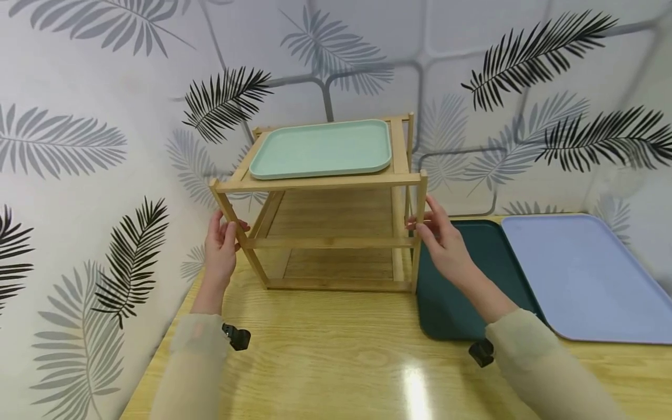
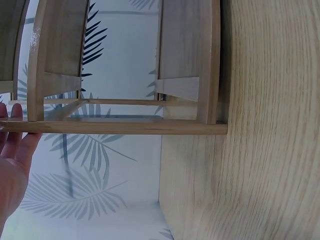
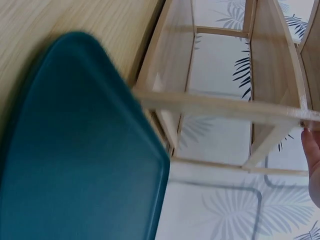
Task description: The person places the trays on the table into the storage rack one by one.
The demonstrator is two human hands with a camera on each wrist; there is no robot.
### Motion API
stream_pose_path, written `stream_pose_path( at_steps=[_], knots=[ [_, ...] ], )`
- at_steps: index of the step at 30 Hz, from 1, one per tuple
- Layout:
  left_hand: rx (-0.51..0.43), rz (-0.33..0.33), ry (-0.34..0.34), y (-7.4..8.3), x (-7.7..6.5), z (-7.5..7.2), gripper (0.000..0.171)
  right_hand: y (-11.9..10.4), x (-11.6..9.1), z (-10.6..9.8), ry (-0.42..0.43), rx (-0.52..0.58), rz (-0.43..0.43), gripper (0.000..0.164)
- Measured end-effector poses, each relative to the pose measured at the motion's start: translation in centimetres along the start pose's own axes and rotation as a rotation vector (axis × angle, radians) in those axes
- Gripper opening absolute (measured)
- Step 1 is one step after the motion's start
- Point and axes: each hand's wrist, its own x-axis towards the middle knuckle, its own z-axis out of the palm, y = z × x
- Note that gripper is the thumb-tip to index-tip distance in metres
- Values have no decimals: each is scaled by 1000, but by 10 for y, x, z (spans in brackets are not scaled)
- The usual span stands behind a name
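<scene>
A three-tier wooden rack [image 1: 328,242] stands on the table against the wall, its shelves facing me. On its top tier lies a mint-green tray [image 1: 325,149]. My left hand [image 1: 220,248] grips the left front post just above the middle crossbar, fingers behind and thumb in front. At the right front post, my right hand [image 1: 443,242] holds at about the same height. In the left wrist view, fingers of the left hand [image 2: 14,160] wrap over the post [image 2: 125,128]. Only part of the right hand [image 3: 313,167] shows at the edge of the right wrist view.
Right of the rack, a dark green tray [image 1: 467,291] lies on the wooden table [image 1: 325,350], close beside the rack's foot. A lavender tray [image 1: 588,274] lies farther right. Leaf-patterned wall covering [image 1: 94,233] closes off the left side and the back.
</scene>
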Motion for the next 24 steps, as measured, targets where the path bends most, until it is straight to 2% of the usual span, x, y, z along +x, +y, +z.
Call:
stream_pose_path(
  at_steps=[5, 9, 13, 18, 24],
  knots=[
    [-13, 0, 9, 0, -3, 2, 40, -1, -18, -27, -109, -44, 97, 71],
    [-16, 0, 5, 1, -4, 3, 39, 3, -52, -54, -220, -168, 53, 71],
    [-14, 2, 10, 2, -4, 3, 40, 12, -92, -74, -378, -246, 54, 65],
    [-14, 14, 7, 3, -3, 2, 42, 27, -129, -84, -550, -219, 100, 58],
    [-14, 2, -1, 0, -1, 2, 41, 41, -144, -82, -643, -116, 86, 43]
  ],
)
